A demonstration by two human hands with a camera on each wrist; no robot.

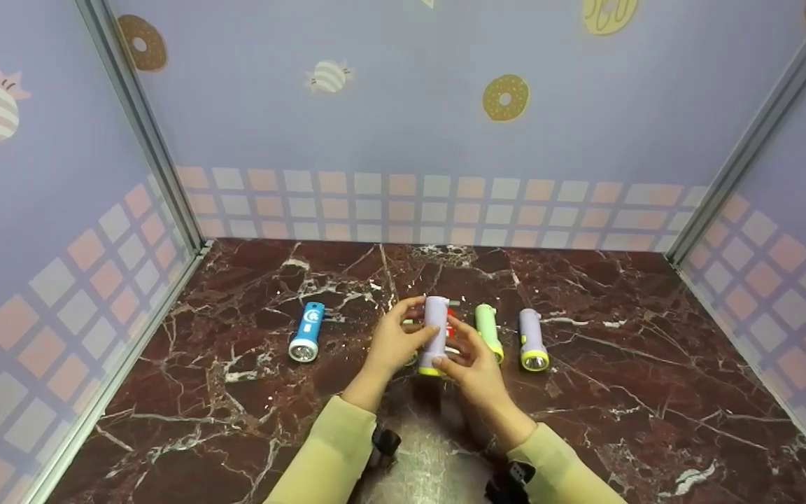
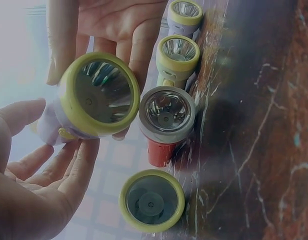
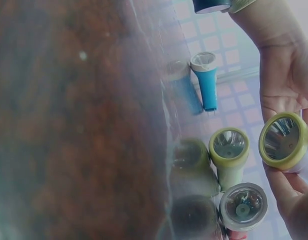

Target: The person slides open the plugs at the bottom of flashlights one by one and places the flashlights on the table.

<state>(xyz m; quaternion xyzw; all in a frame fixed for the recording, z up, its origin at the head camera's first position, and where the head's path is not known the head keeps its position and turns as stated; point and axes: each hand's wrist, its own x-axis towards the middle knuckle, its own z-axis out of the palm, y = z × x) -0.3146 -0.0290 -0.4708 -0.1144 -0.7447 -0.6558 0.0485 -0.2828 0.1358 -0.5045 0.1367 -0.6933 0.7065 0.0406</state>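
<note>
Both hands hold one lavender flashlight [image 1: 436, 329] with a yellow rim, its lens end toward me, above the marble table. My left hand [image 1: 394, 341] grips its upper left side, the thumb lying across the body. From the right, my right hand [image 1: 478, 369] has its thumb close to the yellow rim and its fingers along the far side. In the left wrist view the glass lens [image 2: 105, 91] faces the camera. Behind the held flashlight, a red flashlight [image 2: 160, 152] with a grey rim and a light green flashlight [image 3: 230, 172] are mostly hidden in the head view.
A blue flashlight [image 1: 310, 327] lies to the left of the hands. On the right lie another light green flashlight [image 1: 487, 327], partly behind the right hand, and a second lavender flashlight [image 1: 531, 336]. Patterned panels [image 1: 403, 126] enclose the table's [image 1: 235, 448] back and sides.
</note>
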